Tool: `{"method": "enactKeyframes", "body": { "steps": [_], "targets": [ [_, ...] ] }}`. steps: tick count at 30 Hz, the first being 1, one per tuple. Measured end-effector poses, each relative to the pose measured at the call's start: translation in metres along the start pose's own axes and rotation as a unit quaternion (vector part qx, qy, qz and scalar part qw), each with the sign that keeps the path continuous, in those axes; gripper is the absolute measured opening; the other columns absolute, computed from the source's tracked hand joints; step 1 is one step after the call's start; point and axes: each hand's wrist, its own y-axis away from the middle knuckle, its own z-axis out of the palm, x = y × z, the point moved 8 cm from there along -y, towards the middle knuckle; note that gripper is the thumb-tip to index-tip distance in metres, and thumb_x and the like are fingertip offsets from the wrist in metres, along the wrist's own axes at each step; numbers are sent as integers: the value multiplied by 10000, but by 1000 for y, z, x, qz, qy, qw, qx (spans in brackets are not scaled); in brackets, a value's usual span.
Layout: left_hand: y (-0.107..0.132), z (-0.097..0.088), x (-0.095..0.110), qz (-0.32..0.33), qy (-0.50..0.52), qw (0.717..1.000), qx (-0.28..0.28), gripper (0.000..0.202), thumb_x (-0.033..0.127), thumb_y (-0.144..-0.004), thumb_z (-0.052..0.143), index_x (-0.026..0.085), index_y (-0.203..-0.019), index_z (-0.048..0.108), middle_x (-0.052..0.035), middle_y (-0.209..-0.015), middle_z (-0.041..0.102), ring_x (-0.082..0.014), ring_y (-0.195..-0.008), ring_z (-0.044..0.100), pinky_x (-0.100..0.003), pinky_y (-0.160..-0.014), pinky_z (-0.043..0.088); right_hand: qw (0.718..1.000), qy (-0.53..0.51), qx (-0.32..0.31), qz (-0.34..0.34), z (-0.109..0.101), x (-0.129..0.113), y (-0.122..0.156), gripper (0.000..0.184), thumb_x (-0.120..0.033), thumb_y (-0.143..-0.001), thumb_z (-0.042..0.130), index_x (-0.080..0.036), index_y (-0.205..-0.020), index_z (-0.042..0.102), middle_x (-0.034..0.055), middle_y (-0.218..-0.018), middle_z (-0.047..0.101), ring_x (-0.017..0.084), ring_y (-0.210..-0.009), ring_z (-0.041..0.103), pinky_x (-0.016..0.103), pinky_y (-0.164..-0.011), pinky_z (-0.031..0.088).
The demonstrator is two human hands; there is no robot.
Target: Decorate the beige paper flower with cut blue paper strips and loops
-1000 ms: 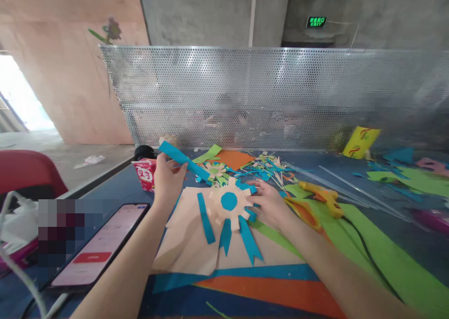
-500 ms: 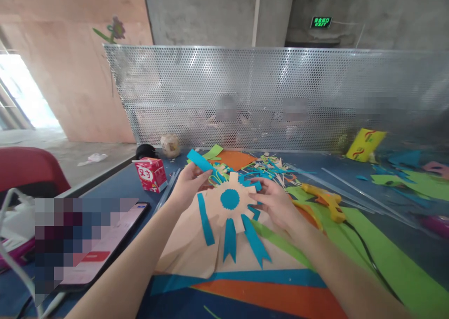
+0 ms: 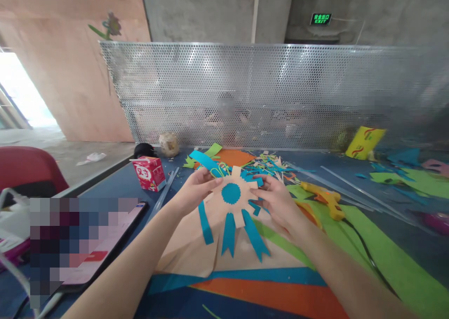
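Between my hands is a pale felt rosette [image 3: 239, 220] with short pale tabs. A scalloped blue disc [image 3: 230, 195] sits at its middle, and two notched blue ribbon tails [image 3: 228, 237] hang below. My left hand [image 3: 196, 192] pinches the rosette's upper left edge, thumb on its face. My right hand [image 3: 278, 204] grips the right edge, beside a small blue strip end. A longer blue felt strip [image 3: 203, 160] slants behind my left fingers; whether they also hold it, I cannot tell. Another blue strip [image 3: 206, 225] lies on the pale felt sheet [image 3: 185, 249] underneath.
A yellow glue gun [image 3: 326, 199] with a black cord lies on green felt [image 3: 372, 249] at right. Clear sticks [image 3: 347, 183] lie beyond it. Felt scraps [image 3: 270, 162] litter the back, before a perforated metal screen [image 3: 210, 76]. A red box [image 3: 149, 173] and a phone [image 3: 101, 249] are at left.
My left hand has moved right, from the slanting blue strip onto the rosette's edge. The rosette has shifted slightly upward. My right hand keeps its place at the right edge.
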Motion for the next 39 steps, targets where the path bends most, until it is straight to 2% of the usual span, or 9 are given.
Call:
{"method": "enactKeyframes", "body": {
  "steps": [4, 8, 13, 19, 24, 27, 33, 36, 39],
  "targets": [
    [-2, -8, -11, -25, -62, 998, 19, 228, 305, -674, 642, 198, -874, 619, 9, -750, 621, -67, -597, 544, -160, -478, 371, 1000, -2, 6, 6, -1, 1, -2, 285, -166, -600, 640, -213, -859, 531, -28, -754, 576, 115, -672, 563, 256, -589, 478],
    [-3, -10, -13, -32, -90, 995, 23, 247, 287, -644, 671, 205, -873, 628, 28, -692, 602, -41, -557, 516, -136, -461, 351, 1000, 5, 18, 5, -3, 0, -2, 276, -168, -593, 647, -206, -838, 525, -34, -720, 559, 107, -651, 547, 256, -578, 481],
    [-3, -5, -8, -21, -88, 996, 1, 244, 241, -639, 670, 177, -870, 620, -3, -768, 641, -90, -631, 571, -201, -572, 427, 999, 19, 26, 0, -3, -2, -1, 283, -172, -591, 647, -203, -841, 518, -32, -735, 559, 105, -647, 545, 252, -574, 486],
    [-2, 0, -5, 16, -91, 995, -33, 254, 205, -661, 640, 157, -904, 582, -9, -743, 616, -126, -681, 582, -240, -612, 437, 998, 55, 22, 1, -3, -2, -1, 304, -211, -593, 650, -209, -863, 510, -26, -763, 552, 115, -661, 551, 258, -582, 493],
    [-5, -2, -7, 25, -72, 997, -22, 238, 191, -656, 639, 175, -887, 587, -6, -772, 645, -114, -687, 593, -227, -641, 441, 998, 54, 16, 3, -2, -1, -2, 318, -219, -593, 631, -216, -884, 501, -16, -778, 552, 138, -691, 555, 278, -598, 486],
    [-5, -3, -8, 29, -80, 996, -18, 231, 196, -662, 630, 175, -888, 584, -16, -790, 654, -122, -697, 597, -235, -648, 444, 997, 70, 10, -13, -2, -5, -2, 306, -170, -590, 588, -211, -882, 505, -17, -769, 555, 138, -702, 543, 271, -608, 463],
    [-5, -1, -6, 38, -100, 994, -17, 227, 181, -668, 618, 188, -895, 600, -4, -801, 657, -124, -736, 595, -256, -749, 428, 984, 156, -45, -68, 1, -24, 1, 376, -127, -587, 538, -218, -950, 502, 15, -955, 561, 167, -901, 518, 269, -696, 426],
    [-4, 5, -12, 37, -110, 993, -17, 217, 189, -664, 617, 184, -880, 609, -11, -794, 656, -146, -757, 591, -273, -740, 426, 981, 169, -68, -70, 1, -32, 2, 398, -156, -595, 552, -211, -981, 475, 32, -957, 570, 176, -923, 516, 291, -733, 423],
    [-1, 17, -19, 20, -130, 991, -20, 140, 195, -644, 617, 188, -784, 622, -7, -743, 655, -156, -702, 586, -273, -674, 429, 971, 224, -53, -64, -2, -35, 2, 400, -235, -619, 598, -216, -992, 454, 36, -928, 580, 168, -829, 546, 314, -731, 427]
  ]
}}
